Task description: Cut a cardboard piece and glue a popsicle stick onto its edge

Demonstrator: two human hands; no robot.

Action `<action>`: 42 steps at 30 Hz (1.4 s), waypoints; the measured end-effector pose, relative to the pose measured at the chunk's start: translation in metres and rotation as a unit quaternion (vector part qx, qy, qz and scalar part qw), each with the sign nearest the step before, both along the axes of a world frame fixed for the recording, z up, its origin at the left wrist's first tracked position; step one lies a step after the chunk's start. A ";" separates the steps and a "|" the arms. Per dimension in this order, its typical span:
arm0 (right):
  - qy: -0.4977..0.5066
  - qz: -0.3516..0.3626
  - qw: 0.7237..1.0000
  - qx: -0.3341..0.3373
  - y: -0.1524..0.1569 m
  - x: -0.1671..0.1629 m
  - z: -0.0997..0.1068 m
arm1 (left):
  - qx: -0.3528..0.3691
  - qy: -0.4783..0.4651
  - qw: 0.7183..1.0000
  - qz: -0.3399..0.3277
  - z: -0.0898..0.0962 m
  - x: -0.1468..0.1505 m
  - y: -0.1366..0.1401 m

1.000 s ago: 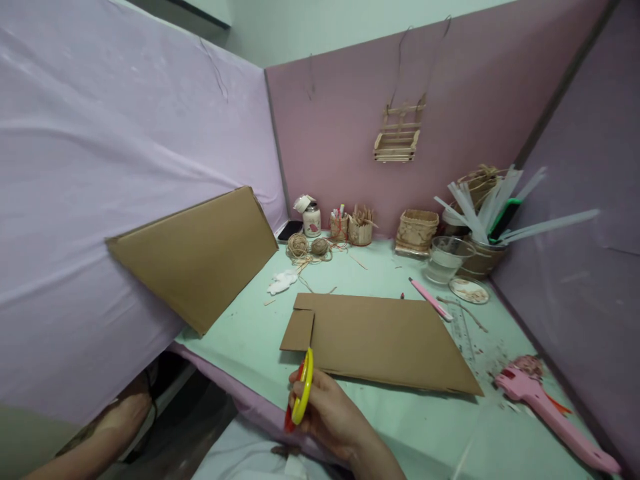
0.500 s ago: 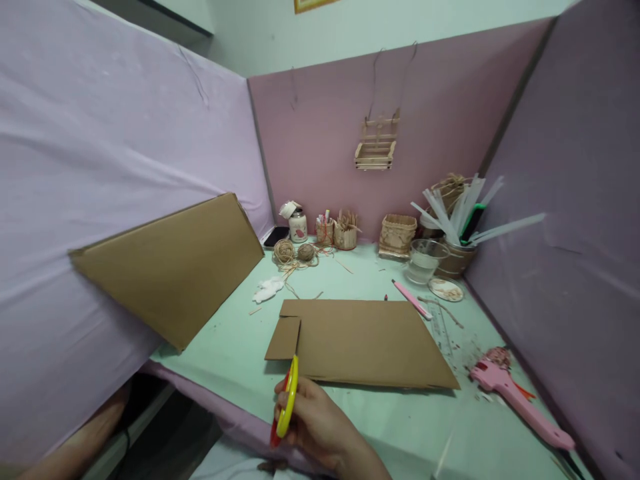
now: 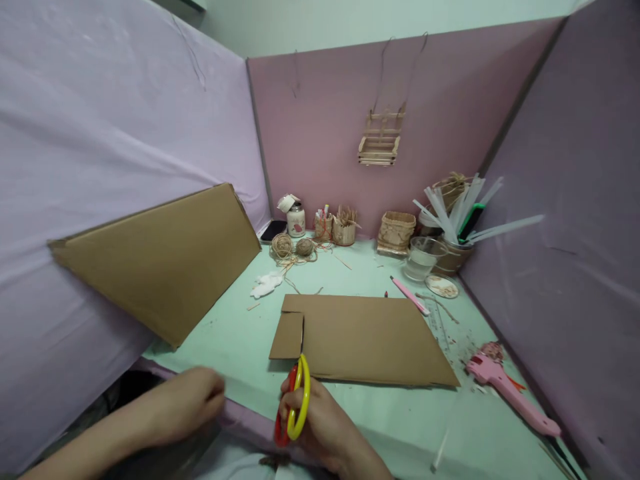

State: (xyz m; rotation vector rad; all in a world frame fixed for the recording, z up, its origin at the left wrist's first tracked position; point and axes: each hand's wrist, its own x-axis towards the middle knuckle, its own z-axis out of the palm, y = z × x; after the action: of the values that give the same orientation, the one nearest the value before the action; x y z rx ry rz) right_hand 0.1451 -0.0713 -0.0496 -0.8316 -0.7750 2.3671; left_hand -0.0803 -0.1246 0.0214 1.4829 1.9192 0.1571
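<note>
My right hand (image 3: 320, 417) is closed round the red and yellow handles of a pair of scissors (image 3: 305, 407) at the near edge of the table. Their blades run into a slit in a flat brown cardboard sheet (image 3: 370, 340), beside a partly cut corner flap (image 3: 287, 335) on its left. That flap is still joined to the sheet along part of its edge. To the left, my left hand (image 3: 195, 400) hovers over the table's front edge, slightly blurred. Its fingers look curled in, with nothing visible in them, and it is apart from the cardboard.
Another cardboard piece (image 3: 160, 260) leans against the left cloth wall. A pink glue gun (image 3: 510, 393) and a pink cutter (image 3: 409, 295) lie to the right. Twine balls (image 3: 283, 247), a white cutout (image 3: 266, 285), a glass cup (image 3: 421, 260) and a pot of glue sticks (image 3: 453, 257) stand or lie farther back.
My left hand has risen from beside the table at lower left to its front edge. The scissor handles have spread apart, with my right hand shifted slightly right. The view has tilted slightly downward.
</note>
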 end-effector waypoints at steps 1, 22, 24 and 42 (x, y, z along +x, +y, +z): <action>-0.011 -0.007 1.000 0.012 -0.002 0.000 0.001 | -0.002 -0.051 0.999 -0.007 0.010 0.009 0.014; -0.135 -0.050 0.981 0.131 -0.030 0.005 0.013 | -0.014 -0.588 0.802 0.106 -0.038 0.048 0.134; -0.145 -0.070 0.980 0.120 -0.034 0.005 0.013 | -0.014 -0.595 0.799 0.087 -0.039 0.048 0.133; -0.166 -0.144 0.969 0.115 -0.018 0.004 0.010 | 0.017 -0.626 0.779 0.047 -0.039 0.045 0.126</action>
State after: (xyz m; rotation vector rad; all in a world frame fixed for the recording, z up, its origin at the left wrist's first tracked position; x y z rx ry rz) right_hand 0.1495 -0.0889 -0.0400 -1.1674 -0.9672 1.8664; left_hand -0.0356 0.0016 -0.0179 0.8369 0.8490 0.9583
